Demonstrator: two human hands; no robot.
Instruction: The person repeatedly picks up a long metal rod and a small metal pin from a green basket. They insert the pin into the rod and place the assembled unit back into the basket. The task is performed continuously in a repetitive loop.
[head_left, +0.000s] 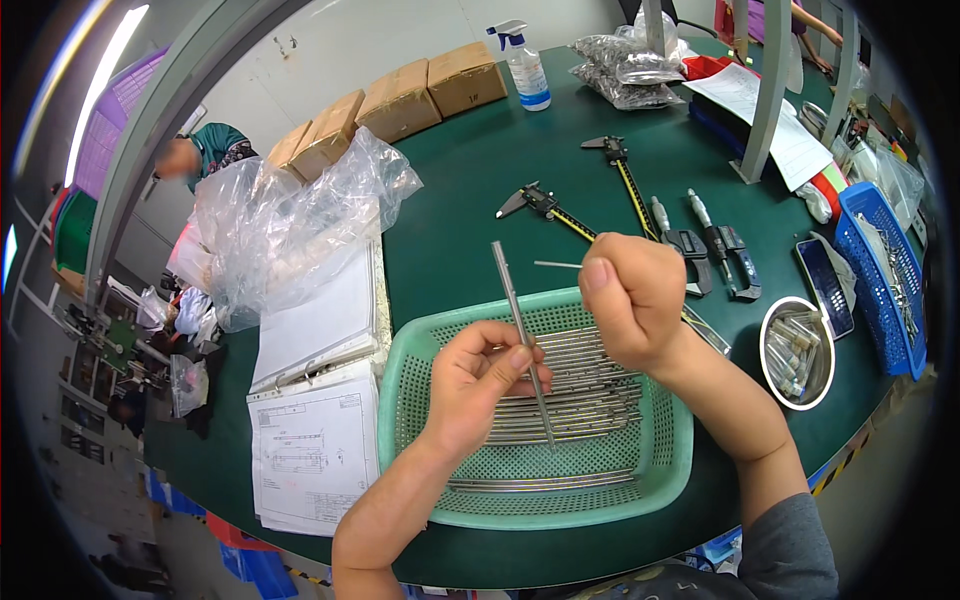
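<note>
My left hand (470,380) is closed round a slim metal rod (508,285), held tilted above a light green plastic basket (676,470). The rod's upper end points away from me. To its right, my right hand (635,295) makes a fist over the basket's far right corner. A thin metal pin (556,264) sticks out of that fist toward the rod's upper part, apart from it. Many similar metal rods (580,385) lie side by side in the basket. A few more rods (560,482) rest separately along its near side.
Two digital calipers (570,220) and two micrometers (725,240) lie beyond the basket. An open binder (310,450) is at left. At right are a white bowl of small tubes (828,365), a phone (826,285) and a blue basket (870,260). A spray bottle (528,75) stands far back.
</note>
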